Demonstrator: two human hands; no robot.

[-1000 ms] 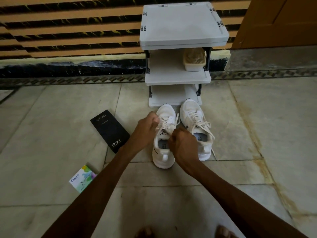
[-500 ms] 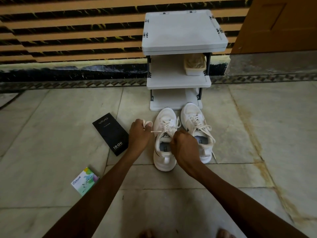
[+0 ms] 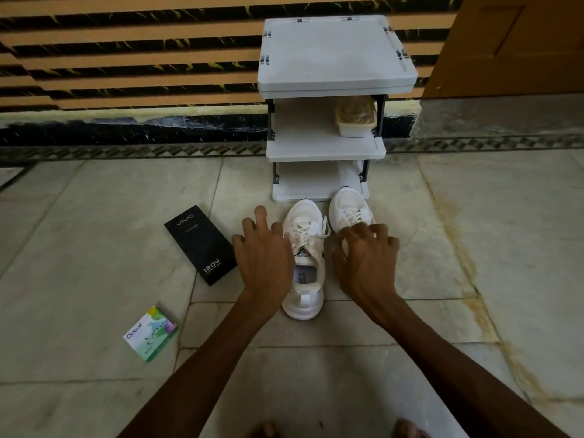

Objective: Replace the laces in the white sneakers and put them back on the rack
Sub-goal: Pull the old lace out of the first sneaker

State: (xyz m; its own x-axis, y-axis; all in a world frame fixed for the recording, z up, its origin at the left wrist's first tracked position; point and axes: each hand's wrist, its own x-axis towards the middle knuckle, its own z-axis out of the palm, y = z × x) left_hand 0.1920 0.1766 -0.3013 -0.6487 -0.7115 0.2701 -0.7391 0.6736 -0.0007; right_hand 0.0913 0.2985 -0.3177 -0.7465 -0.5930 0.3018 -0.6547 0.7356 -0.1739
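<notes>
Two white sneakers stand side by side on the floor, toes toward the white rack (image 3: 325, 147). The left sneaker (image 3: 305, 279) is laced, with a knot of white lace (image 3: 311, 230) over its tongue. The right sneaker (image 3: 347, 210) is partly hidden behind my right hand. My left hand (image 3: 264, 254) hovers just left of the left sneaker, fingers spread and holding nothing. My right hand (image 3: 363, 257) hovers over the right sneaker, fingers loosely spread and empty.
A black phone box (image 3: 200, 245) lies on the floor left of the sneakers. A small green and white carton (image 3: 150, 333) lies nearer to me on the left. A beige basket (image 3: 355, 118) sits on the rack's middle shelf. My toes (image 3: 407, 429) show at the bottom edge.
Both hands were pulling the lace ends of the left sneaker tight. They have let go and now hover open, the right hand shifted over the right sneaker.
</notes>
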